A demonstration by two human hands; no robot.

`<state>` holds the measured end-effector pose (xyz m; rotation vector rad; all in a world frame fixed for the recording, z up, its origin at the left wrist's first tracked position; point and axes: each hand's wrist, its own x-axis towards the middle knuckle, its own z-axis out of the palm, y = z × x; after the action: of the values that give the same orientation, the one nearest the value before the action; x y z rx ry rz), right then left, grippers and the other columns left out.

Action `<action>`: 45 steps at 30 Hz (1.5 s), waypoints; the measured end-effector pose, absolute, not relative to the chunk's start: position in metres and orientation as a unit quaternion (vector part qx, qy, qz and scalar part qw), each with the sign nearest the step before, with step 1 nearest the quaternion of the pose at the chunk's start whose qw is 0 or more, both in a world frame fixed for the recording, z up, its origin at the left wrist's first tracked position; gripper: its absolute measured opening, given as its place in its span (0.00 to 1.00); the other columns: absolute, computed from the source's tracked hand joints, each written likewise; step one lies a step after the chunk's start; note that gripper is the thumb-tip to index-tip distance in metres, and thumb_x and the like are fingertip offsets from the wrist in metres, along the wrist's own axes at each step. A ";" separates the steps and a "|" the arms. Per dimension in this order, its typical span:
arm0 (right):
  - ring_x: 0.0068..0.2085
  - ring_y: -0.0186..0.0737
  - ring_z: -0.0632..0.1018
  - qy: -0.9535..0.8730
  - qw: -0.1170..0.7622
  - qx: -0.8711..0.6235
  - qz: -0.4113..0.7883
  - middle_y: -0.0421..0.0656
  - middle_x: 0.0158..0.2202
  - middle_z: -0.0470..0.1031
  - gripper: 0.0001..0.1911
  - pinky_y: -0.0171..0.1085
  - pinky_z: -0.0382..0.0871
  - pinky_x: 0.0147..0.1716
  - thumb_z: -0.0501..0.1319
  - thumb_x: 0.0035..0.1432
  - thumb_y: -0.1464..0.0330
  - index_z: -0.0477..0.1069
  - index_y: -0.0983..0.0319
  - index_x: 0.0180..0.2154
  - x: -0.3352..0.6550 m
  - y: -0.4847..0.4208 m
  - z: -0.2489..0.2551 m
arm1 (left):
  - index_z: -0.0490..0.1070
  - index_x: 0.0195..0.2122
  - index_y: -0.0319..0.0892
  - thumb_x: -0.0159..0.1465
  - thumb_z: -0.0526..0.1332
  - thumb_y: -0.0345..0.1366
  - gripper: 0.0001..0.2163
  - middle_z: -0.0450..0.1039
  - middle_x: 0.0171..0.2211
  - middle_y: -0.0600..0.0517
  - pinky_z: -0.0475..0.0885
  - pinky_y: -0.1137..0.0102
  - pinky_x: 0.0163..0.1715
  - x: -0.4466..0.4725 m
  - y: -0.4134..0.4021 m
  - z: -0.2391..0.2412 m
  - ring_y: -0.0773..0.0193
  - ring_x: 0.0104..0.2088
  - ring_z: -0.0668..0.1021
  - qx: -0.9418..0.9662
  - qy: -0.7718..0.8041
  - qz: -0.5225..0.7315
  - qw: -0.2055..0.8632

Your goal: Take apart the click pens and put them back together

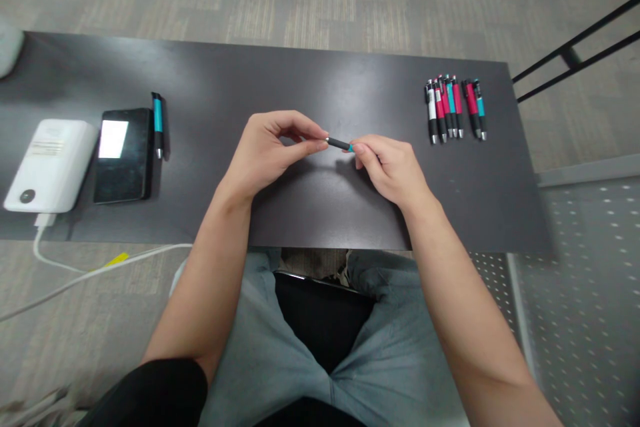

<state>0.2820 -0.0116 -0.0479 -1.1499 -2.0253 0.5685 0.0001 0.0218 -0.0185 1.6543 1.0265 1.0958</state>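
Both my hands hold one pen (339, 143) with a black grip and a teal body above the middle of the dark table (310, 213). My left hand (273, 153) pinches its tip end between thumb and fingers. My right hand (387, 167) is closed around the teal end, which its fingers mostly hide. A single teal and black pen (158, 123) lies at the left, apart from both hands. Several pens (454, 109) in red, teal and white lie side by side at the far right of the table.
A black phone (123, 155) with a lit screen lies beside the single pen. A white power bank (50, 163) sits left of it, with a white cable (90, 271) running off the table edge. A black metal frame (575, 50) stands at the upper right.
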 end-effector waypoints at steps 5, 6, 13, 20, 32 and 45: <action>0.39 0.46 0.84 -0.778 0.383 -0.452 0.207 0.44 0.43 0.89 0.16 0.44 0.80 0.45 0.68 0.83 0.50 0.83 0.54 0.52 0.281 -0.012 -0.048 | 0.92 0.41 0.47 0.62 0.90 0.58 0.21 0.95 0.44 0.45 0.89 0.57 0.51 0.001 0.021 -0.016 0.51 0.44 0.92 0.660 0.421 0.432 0.448; 0.40 0.46 0.84 -0.782 0.384 -0.448 0.201 0.44 0.44 0.89 0.15 0.44 0.80 0.47 0.68 0.83 0.51 0.83 0.55 0.51 0.281 -0.012 -0.047 | 0.92 0.43 0.47 0.60 0.90 0.61 0.25 0.95 0.47 0.45 0.89 0.58 0.51 0.001 0.021 -0.016 0.51 0.44 0.92 0.658 0.424 0.430 0.449; 0.42 0.50 0.87 -0.789 0.390 -0.444 0.165 0.47 0.45 0.89 0.12 0.49 0.85 0.50 0.67 0.86 0.54 0.83 0.53 0.51 0.283 -0.012 -0.046 | 0.92 0.42 0.48 0.68 0.82 0.73 0.30 0.92 0.39 0.47 0.77 0.63 0.35 0.002 0.021 -0.016 0.58 0.34 0.85 0.695 0.451 0.406 0.387; 0.46 0.50 0.89 -0.797 0.367 -0.455 0.151 0.45 0.47 0.92 0.20 0.47 0.84 0.51 0.64 0.88 0.48 0.86 0.53 0.50 0.282 -0.012 -0.048 | 0.93 0.41 0.49 0.74 0.79 0.66 0.24 0.93 0.39 0.48 0.78 0.60 0.40 0.003 0.020 -0.014 0.55 0.37 0.86 0.711 0.446 0.408 0.359; 0.45 0.55 0.90 -0.791 0.372 -0.464 0.145 0.47 0.48 0.94 0.21 0.53 0.84 0.50 0.65 0.88 0.45 0.88 0.51 0.51 0.283 -0.013 -0.043 | 0.93 0.38 0.49 0.75 0.77 0.62 0.21 0.91 0.34 0.50 0.76 0.61 0.38 0.006 0.020 -0.017 0.55 0.34 0.84 0.725 0.451 0.386 0.349; 0.37 0.50 0.84 -0.793 0.338 -0.484 0.149 0.42 0.37 0.88 0.28 0.47 0.76 0.44 0.59 0.89 0.38 0.85 0.50 0.50 0.286 -0.010 -0.052 | 0.93 0.42 0.50 0.75 0.79 0.58 0.17 0.93 0.39 0.48 0.77 0.60 0.39 0.003 0.021 -0.019 0.54 0.37 0.86 0.732 0.442 0.387 0.344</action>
<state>0.2860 -0.0097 -0.0522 -1.2602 -2.0662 0.3892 0.0031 0.0210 -0.0192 1.9024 1.1487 1.0047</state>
